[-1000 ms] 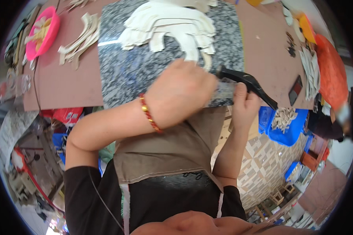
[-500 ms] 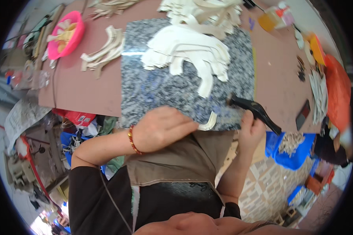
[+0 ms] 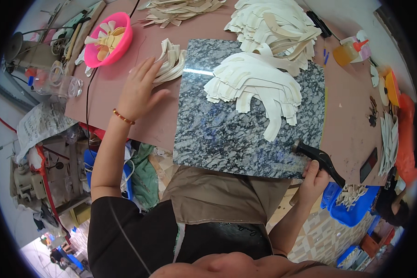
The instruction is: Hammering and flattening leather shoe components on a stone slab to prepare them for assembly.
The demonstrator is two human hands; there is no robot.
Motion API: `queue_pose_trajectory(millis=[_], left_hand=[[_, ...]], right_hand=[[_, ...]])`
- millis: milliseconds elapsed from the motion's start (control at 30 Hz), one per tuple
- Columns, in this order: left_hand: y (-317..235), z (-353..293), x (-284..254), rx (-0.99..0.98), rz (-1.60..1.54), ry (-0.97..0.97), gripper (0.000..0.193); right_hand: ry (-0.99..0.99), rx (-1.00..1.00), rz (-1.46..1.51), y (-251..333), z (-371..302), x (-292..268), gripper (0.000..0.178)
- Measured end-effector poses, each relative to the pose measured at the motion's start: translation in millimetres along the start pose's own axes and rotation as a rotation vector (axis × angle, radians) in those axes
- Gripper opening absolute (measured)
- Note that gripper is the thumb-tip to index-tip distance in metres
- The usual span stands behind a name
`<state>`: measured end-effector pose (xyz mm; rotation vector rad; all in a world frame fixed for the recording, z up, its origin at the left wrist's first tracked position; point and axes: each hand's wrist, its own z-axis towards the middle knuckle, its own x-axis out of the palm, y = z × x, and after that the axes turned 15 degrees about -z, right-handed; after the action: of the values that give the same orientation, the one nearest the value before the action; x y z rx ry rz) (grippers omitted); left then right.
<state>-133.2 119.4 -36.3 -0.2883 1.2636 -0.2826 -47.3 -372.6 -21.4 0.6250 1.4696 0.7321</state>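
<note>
Strips [image 3: 171, 65]: found in a small bundle on the brown table [image 3: 148, 118], just left of the slab [image 3: 217, 139] and beside the left hand [image 3: 139, 95]. Held that hand out with fingers spread and pointing far, thumb angled toward the slab, with nothing seen pinched. Could not tell contact with the bundle from a narrow gap.

Set the right hand [image 3: 314, 181] at the slab's near right corner, with fingers bent and tips up against the handle of the hammer [image 3: 322, 160]; could not tell gripping from mere resting. Saw more pieces in a layered white pile [image 3: 264, 83] on the slab's far half, a larger heap [image 3: 268, 28] farther off, and a pink bowl [image 3: 126, 44] far left, past the bundle.

Judged the step as handling strips at the bundle, either picking up or laying down; could not settle that from spread fingers alone. For picking up, would call for closing thumb and fingers on a single strip and parting it from overlapping neighbours. For laying down, would call only for lifting clear and going right, toward the white pile.
</note>
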Motion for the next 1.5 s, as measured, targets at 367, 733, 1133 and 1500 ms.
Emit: queue_pose_trajectory(millis=[367,733,1133,1500], left_hand=[[6,34,19,-0.188,0.18,0.199,0.076],[25,55,7,-0.113,0.054,0.12,0.055],[33,61,28,-0.218,0.332,0.179,0.037],[26,64,13,-0.289,0.15,0.318,0.05]], right_hand=[[-0.01,0.0,0.03,-7,-6,-1,0.023],[0.013,0.002,0.029,-10,-4,2,0.021],[-0.046,-0.049,0.04,-19,-2,7,0.025],[-0.04,-0.065,-0.029,-25,-3,6,0.028]])
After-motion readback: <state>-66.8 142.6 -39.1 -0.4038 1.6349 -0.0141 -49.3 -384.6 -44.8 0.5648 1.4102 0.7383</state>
